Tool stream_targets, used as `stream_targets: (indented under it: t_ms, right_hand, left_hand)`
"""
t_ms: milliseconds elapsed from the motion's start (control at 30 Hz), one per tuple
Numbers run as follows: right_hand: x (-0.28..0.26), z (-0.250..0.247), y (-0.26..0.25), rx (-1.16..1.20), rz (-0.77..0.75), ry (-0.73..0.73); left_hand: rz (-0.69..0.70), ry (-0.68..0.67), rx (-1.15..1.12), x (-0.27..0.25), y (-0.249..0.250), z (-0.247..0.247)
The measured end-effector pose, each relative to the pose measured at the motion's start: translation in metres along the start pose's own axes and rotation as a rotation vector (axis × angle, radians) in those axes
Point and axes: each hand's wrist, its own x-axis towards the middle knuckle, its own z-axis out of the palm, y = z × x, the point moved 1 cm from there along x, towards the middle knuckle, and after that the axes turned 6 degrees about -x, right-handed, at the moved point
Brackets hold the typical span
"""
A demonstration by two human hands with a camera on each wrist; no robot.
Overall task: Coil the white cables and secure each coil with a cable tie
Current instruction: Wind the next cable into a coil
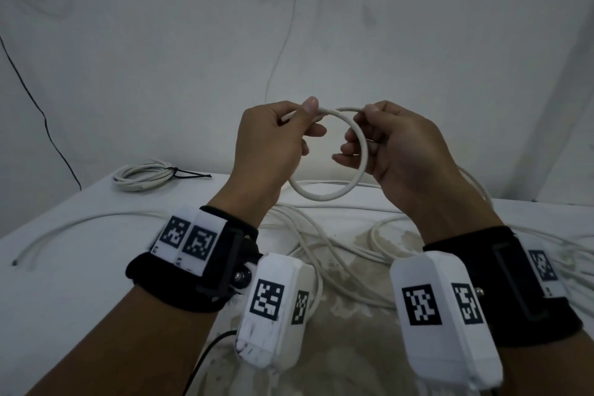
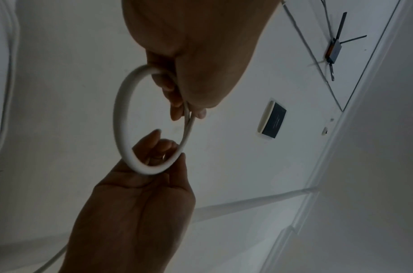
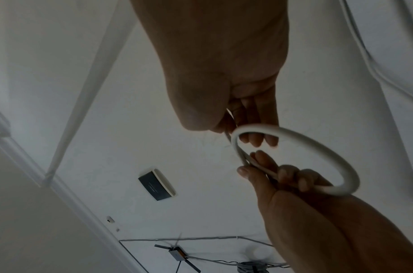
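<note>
Both hands are raised above the table, holding one round loop of white cable [image 1: 324,195] between them. My left hand [image 1: 313,117] pinches the loop's top left between thumb and fingers. My right hand [image 1: 360,123] pinches its top right, with the lower fingers curled inside the loop. In the left wrist view the loop [image 2: 120,120] hangs from the left hand [image 2: 188,114], and the right hand [image 2: 168,153] holds its far side. The right wrist view shows the loop [image 3: 317,147] between the right hand [image 3: 231,129] and the left hand [image 3: 254,164]. The cable's tail runs down to the table.
A finished white coil [image 1: 141,174] with a black cable tie [image 1: 189,174] lies at the back left of the white table [image 1: 64,283]. Several loose white cables [image 1: 321,244] sprawl under my hands, and one [image 1: 80,224] trails left. A wall stands close behind.
</note>
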Motion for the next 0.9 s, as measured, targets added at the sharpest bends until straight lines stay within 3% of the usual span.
stream_targets:
  t_ms: [267,467,600,700,800,833,900]
  right_hand:
    - [0.000,0.001,0.007,-0.163,0.045,-0.069]
    - [0.001,-0.002,0.011,-0.248,-0.015,-0.081]
    - [-0.002,-0.003,0.008,-0.306,0.027,-0.150]
    - [-0.002,-0.014,-0.002,-0.570,0.061,-0.031]
    - [0.003,-0.030,-0.016,-0.921,-0.213,0.266]
    - [0.005,-0.030,-0.018,-1.059,-0.283,0.267]
    - [0.006,-0.023,-0.014,-1.283,-0.314,0.107]
  left_hand:
    - [0.189,0.048,0.243,0.001,0.004,-0.004]
    - [0.193,0.043,0.235,0.001,0.002,-0.003]
    - [0.202,0.059,0.233,0.001,-0.001,-0.002]
    - [0.231,0.078,0.266,0.003,-0.001,-0.005]
    - [0.262,0.050,0.282,0.004,0.001,-0.006]
    - [0.272,0.030,0.283,0.002,0.002,-0.004]
    - [0.293,-0.001,0.286,-0.001,0.002,0.001]
